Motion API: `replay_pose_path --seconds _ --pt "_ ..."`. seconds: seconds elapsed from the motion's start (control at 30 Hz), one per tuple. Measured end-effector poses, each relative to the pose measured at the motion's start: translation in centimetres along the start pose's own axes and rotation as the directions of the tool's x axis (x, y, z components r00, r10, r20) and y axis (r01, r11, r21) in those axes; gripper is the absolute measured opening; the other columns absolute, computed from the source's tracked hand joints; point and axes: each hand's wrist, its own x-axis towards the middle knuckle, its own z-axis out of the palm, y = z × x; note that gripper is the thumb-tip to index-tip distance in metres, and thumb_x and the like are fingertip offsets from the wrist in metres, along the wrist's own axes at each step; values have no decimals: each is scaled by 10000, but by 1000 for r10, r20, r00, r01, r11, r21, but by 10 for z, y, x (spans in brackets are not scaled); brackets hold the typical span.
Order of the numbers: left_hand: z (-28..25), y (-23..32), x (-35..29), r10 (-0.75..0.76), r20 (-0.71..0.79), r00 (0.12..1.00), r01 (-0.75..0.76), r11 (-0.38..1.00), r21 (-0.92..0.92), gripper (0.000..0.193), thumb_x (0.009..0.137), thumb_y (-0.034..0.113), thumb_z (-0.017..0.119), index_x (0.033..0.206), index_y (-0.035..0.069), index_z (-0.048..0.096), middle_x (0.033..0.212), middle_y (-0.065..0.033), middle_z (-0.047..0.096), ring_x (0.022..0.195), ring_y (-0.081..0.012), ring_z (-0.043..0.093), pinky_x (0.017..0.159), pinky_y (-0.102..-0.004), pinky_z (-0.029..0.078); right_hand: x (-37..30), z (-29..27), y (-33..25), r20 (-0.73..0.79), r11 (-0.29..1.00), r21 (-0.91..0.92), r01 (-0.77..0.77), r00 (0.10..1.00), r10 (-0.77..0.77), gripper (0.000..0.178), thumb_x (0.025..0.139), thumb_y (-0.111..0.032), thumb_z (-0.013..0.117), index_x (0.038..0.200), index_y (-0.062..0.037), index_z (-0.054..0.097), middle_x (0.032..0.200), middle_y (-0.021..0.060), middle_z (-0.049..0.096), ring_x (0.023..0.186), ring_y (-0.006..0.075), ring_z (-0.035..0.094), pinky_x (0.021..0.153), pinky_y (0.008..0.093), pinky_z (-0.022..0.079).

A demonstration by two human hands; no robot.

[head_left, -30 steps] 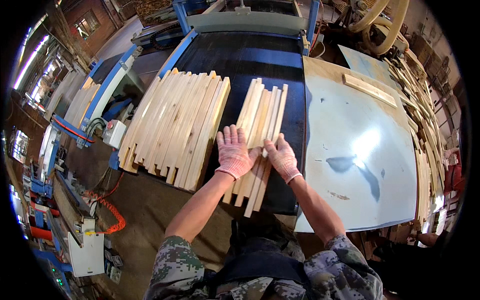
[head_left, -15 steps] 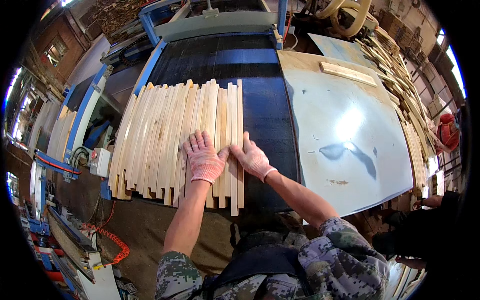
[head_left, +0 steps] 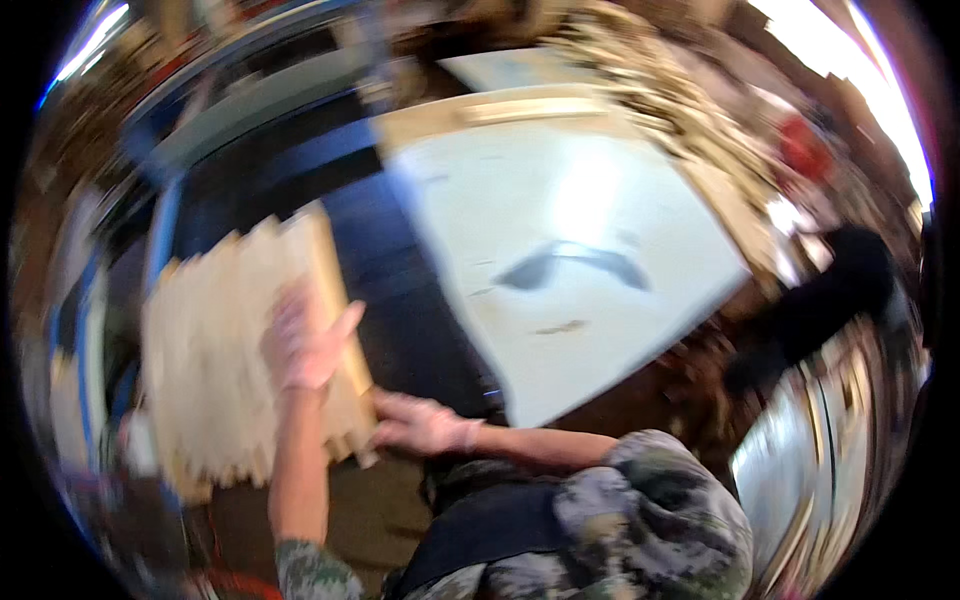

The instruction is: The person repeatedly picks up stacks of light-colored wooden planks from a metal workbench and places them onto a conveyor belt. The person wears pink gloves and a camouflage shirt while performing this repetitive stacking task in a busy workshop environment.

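Note:
Pale wooden slats [head_left: 215,350] lie side by side in a row on the dark belt [head_left: 390,290], their ends uneven. My left hand [head_left: 308,345], in a light reddish work glove, rests flat on the slats near their right side, thumb spread away from the fingers. Beside the lower end of the rightmost slat [head_left: 335,300] is my right hand [head_left: 425,425], gloved too, fingers stretched left against the slat's edge. Motion blur softens the fingers of both hands.
Right of the belt is a pale metal-topped table [head_left: 620,330] with one loose board [head_left: 535,110] at its far edge. Behind it lies a heap of wooden strips [head_left: 650,80]. A blue machine frame [head_left: 165,230] borders the belt. A dark-clothed person [head_left: 820,300] is at the right.
The view has swung right, so the slats appear farther left, and everything is blurred. My right hand has slid down along the rightmost slat to its near end. My left hand stays on the slats.

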Motion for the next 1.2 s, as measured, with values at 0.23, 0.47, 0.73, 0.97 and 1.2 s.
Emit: replay_pose_path --seconds 0.23,0.47,0.73,0.97,1.2 --pt "73 17 6 -72 211 975 15 965 262 928 903 240 699 1692 96 233 1748 -200 267 1613 -383 248 1322 -508 189 -84 -33 19 130 912 335 -236 970 204 751 1045 -325 672 1623 44 367 1593 230 531 1456 270 530 1200 356 419" --pt "82 5 10 -76 202 976 16 960 281 923 905 155 650 1710 155 198 1753 -185 265 1612 -361 267 1323 -506 188 -164 -49 20 51 920 372 -122 993 111 726 1064 -300 652 1636 33 353 1627 198 501 1485 260 492 1231 366 385" --pt "50 35 -12 -54 109 993 54 999 0 821 969 193 679 1680 94 280 1734 -234 281 1600 -395 267 1325 -473 214 -300 -89 53 -130 851 515 -109 970 203 740 1081 -364 645 1644 15 350 1619 170 512 1481 252 480 1238 372 365" --pt "-77 266 -168 -35 133 991 -4 959 282 714 1037 152 623 1678 80 318 1712 -209 357 1576 -346 343 1316 -459 228 -451 -88 158 -398 792 377 -481 688 607 799 1027 -536 610 1592 8 459 1617 216 508 1492 344 494 1227 382 383" --pt "36 299 -261 298 89 950 -72 489 -869 469 1079 199 584 1425 -117 602 1405 -224 673 1283 -317 646 1156 -400 478 -584 -28 284 -369 409 603 -685 215 904 684 956 -547 629 1329 23 684 1357 236 690 1291 386 648 1094 450 491"
